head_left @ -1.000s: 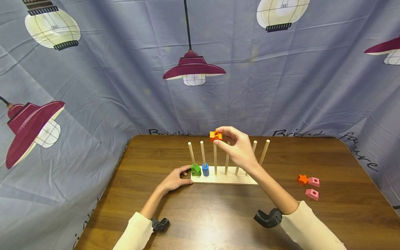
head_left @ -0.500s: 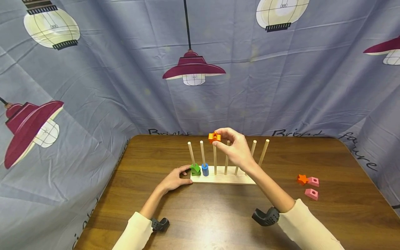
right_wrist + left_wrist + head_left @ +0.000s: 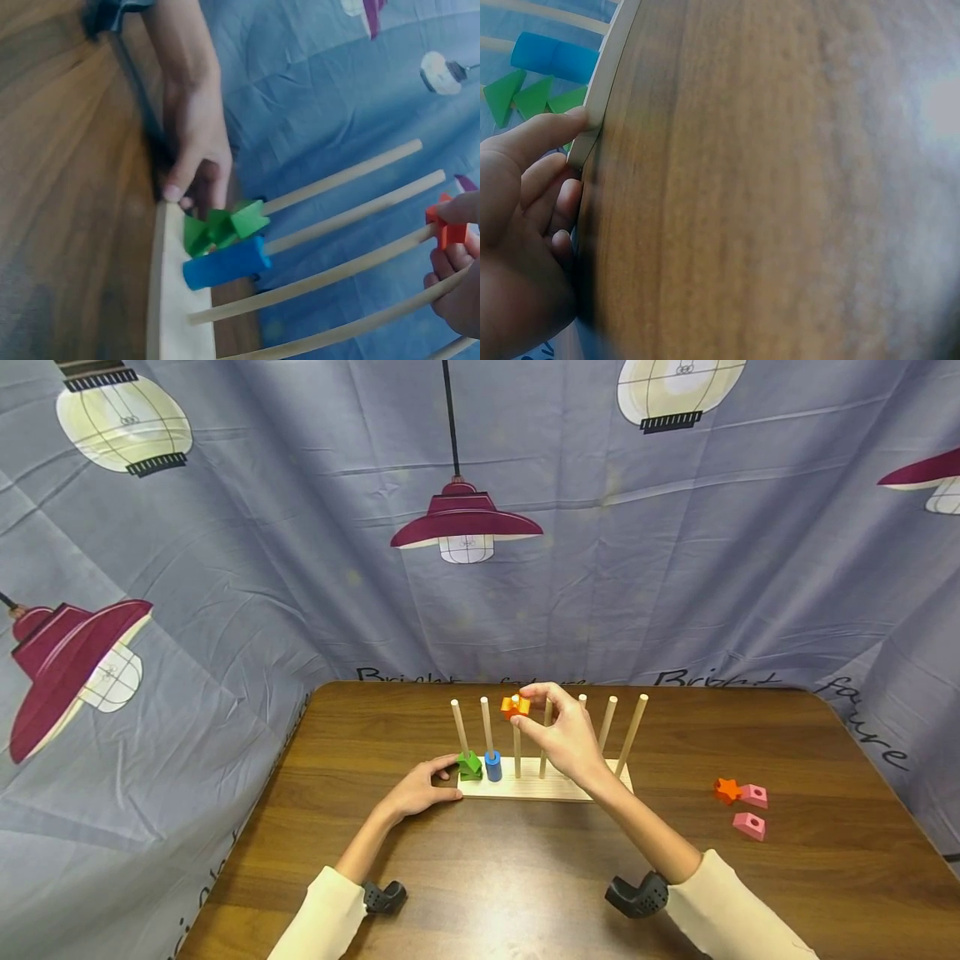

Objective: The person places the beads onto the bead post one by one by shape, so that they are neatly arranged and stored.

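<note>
1. Orange block sits at the top of the third peg — pinched by the right hand.
2. Threading appears under way; next it likely needs lowering straight down.
3. The left hand, fingers relaxed, steadies the wooden base near the table's far edge.

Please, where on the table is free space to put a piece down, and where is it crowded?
Bare wood lies on the table between the peg board and the pink blocks, and along the near edge between both sleeves. It is crowded at the board's left end, where the left hand, green piece and blue piece meet.
</note>
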`<state>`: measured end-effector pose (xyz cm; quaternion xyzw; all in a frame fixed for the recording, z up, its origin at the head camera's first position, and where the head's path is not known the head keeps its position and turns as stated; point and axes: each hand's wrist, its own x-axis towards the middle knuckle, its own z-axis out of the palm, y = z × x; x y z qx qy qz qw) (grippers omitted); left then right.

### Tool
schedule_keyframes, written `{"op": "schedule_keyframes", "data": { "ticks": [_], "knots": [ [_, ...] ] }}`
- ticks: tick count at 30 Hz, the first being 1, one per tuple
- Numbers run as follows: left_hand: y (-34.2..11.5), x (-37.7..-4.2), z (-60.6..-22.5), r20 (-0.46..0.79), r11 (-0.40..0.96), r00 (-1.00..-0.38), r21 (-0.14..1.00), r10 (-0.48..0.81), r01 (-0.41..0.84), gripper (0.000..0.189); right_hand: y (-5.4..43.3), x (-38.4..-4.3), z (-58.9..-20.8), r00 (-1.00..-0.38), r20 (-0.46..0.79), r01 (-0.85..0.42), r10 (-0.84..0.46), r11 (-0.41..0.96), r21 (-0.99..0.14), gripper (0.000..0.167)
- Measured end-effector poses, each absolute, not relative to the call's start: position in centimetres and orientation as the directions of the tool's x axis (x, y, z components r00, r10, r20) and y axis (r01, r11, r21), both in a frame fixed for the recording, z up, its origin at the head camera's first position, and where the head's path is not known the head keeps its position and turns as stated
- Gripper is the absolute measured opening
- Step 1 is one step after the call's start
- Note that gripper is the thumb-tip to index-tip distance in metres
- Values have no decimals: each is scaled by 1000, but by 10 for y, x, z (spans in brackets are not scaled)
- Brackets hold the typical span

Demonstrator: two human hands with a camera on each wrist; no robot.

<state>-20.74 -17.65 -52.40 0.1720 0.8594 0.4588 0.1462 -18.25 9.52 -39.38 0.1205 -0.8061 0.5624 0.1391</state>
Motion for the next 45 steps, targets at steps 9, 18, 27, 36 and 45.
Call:
{"op": "schedule_keyframes", "data": {
  "ticks": [9,18,27,36,45],
  "knots": [
    [-176,-209,-524,-97,513,-896,844,432,156,69,94,-183,-428,-972,233,-229,-6,211,-950,31],
    [-175,-210,-522,-81,510,-891,841,446,179,69,90,-182,-496,-998,38,-29,39,222,-975,27],
    [-172,-212,-522,-86,512,-888,840,452,179,70,94,-182,-516,-996,77,-53,55,352,-934,28],
    [-169,-211,-522,-123,528,-890,837,439,144,70,126,-158,-509,-992,40,-83,-122,374,-924,55],
    [-174,-205,-523,-111,525,-900,839,421,142,69,201,-134,-501,-977,170,-208,-130,391,-897,23]
  ]
}}
